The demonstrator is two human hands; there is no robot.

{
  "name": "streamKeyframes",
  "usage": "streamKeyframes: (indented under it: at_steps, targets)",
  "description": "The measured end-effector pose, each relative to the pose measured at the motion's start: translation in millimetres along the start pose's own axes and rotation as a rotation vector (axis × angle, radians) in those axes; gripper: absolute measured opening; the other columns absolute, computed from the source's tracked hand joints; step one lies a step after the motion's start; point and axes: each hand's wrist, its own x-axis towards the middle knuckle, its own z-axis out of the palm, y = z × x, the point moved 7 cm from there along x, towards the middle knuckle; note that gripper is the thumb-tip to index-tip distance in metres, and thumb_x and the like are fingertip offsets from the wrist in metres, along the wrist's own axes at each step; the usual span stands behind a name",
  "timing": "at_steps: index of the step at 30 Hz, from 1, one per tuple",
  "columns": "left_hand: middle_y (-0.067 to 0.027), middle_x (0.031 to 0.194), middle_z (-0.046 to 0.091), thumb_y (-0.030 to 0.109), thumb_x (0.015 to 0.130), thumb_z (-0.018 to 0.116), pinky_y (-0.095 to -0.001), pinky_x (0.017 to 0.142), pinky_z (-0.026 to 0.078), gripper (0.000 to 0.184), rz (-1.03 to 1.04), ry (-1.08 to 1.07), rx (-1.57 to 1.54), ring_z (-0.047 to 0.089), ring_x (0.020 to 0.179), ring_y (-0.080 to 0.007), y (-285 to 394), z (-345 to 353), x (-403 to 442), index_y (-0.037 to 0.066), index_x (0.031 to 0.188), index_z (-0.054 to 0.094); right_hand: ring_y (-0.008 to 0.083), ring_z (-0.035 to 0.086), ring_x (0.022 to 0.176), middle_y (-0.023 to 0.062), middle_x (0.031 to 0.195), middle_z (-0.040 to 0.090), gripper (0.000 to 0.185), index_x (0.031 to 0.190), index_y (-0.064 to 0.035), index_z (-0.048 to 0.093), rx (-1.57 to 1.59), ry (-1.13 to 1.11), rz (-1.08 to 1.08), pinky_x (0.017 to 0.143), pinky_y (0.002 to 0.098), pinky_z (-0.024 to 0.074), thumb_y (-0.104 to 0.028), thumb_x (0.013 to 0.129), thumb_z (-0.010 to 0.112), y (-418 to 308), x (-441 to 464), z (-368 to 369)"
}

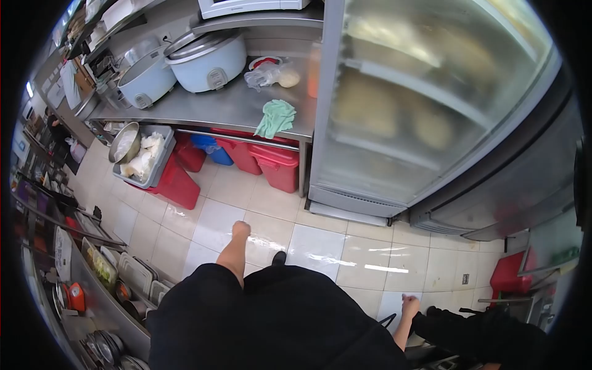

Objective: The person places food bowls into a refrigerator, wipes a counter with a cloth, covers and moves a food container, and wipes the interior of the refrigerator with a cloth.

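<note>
My left hand (241, 229) is closed in a loose fist, held out in front of my black clothing above the tiled floor. I see nothing in it. Low on the right, my right hand (410, 303) has its fingers curled in, with no object visible in them. A thin black strap or bar (387, 320) lies just left of that hand, apart from it. Ahead of my left hand stands a red bin (177, 185). On it rests a grey tub (163, 161) holding white bags or cloths and a metal bowl (125, 143).
A steel counter (209, 111) bears two large rice cookers (217, 61) and a green cloth (275, 118). A glass-door fridge (394, 123) stands right of it. Shelving with trays (135, 274) runs along my left. A person in black (481, 333) is close on my right.
</note>
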Motion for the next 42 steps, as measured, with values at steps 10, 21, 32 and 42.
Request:
streamKeyframes:
  at_steps: [10,21,32,42]
  targets:
    - [-0.0228,0.122,0.039,0.017,0.06,0.064,-0.0344,0.093,0.036,0.09,-0.333,0.138,-0.343,0.043,0.11,-0.0336,-137,-98,88,0.009,0.134,0.013,0.0323,0.047,0.104,0.0171,0.111,0.051,0.048,0.111,-0.006,0.049,0.24,-0.53,-0.776,0.088,0.0366,0.0379,-0.018,0.067,0.064,-434,-12,107]
    - [-0.0168,0.116,0.047,0.017,0.069,0.062,-0.0388,0.077,0.042,0.069,-0.037,0.173,-0.862,0.05,0.097,-0.0249,-161,-212,206,0.008,0.129,0.028,0.0336,0.025,0.123,0.0176,0.133,0.026,0.059,0.127,-0.0051,0.032,0.153,-0.228,-1.084,0.098,0.0455,0.0244,-0.032,0.079,0.053,-805,-74,140]
    - [-0.01,0.111,0.051,0.023,0.077,0.057,-0.038,0.079,0.042,0.05,0.012,-0.089,-0.958,0.053,0.092,-0.0206,-96,-301,228,0.008,0.122,0.04,0.041,0.007,0.126,0.0194,0.138,0.013,0.056,0.131,-0.0216,0.027,-0.015,-0.023,-0.773,0.098,0.0578,0.0022,-0.048,0.082,0.035,-1042,96,198]
    - [-0.0061,0.089,0.06,0.022,0.08,0.055,-0.0297,0.066,0.045,0.031,-0.357,0.103,-1.197,0.058,0.079,-0.0174,-162,-350,265,0.006,0.107,0.054,0.0374,0.009,0.127,0.02,0.137,0.016,0.068,0.131,-0.0108,0.027,0.037,-0.194,-1.519,0.099,0.0552,0.0065,-0.053,0.08,0.038,-1251,-177,292]
